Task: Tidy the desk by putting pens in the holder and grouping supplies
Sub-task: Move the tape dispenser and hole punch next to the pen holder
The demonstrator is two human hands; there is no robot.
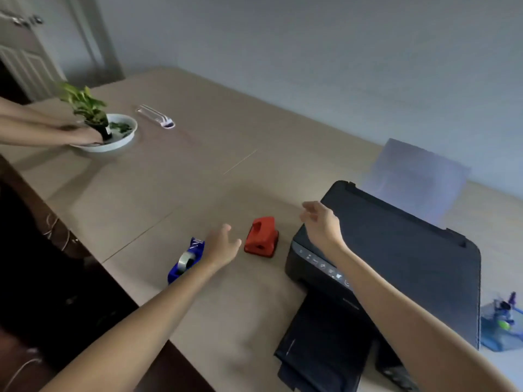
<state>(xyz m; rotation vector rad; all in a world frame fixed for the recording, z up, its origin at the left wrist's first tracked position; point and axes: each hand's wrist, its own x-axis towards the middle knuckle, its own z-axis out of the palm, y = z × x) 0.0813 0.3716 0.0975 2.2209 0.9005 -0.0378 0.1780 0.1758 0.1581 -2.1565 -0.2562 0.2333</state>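
A person's left hand [223, 244] and right hand [322, 222] hover open and empty above a tan desk [198, 171], a red hole punch [261, 236] lying between them. A blue tape dispenser [185, 261] sits just left of the left hand; a black printer [390, 264] lies under the right. A blue holder [499, 326] stands at the near right edge. At far left, another person's hands [82, 134] touch a potted plant's white dish [119, 140], a clear case [155, 117] beside it.
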